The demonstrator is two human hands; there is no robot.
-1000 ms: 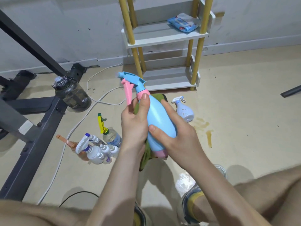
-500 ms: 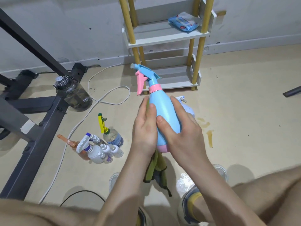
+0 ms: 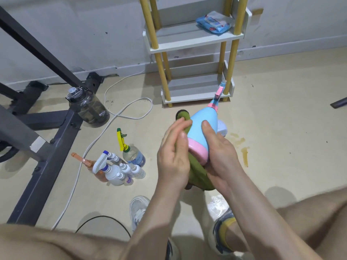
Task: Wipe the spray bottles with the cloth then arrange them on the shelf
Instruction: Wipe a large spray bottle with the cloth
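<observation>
Blue plastic spray bottle with pink base and pink trigger is in the air over the floor, tilted nozzle-away toward the white shelf unit with yellow posts. My right hand is wrapped round its base end, thumb across the blue body. My left hand has its fingers flat, pressing the olive-green cloth against the bottle's side; not curled round anything.

Risks, as I judge them:
- One-hand grip at the wide base of a smooth bottle: a hard wipe stroke could twist it loose. If it drops, it lands near the small white spray bottle below.
- Loose cloth tail hangs under my hands and could snag.
- Yellowish spill stain toward the right side of the floor.

Room: beige floor, white cable looping across it, cluster of unwiped spray bottles to the left, dark water jug by a black metal frame. Bottom shelf bare; blue packet on the tier above.
</observation>
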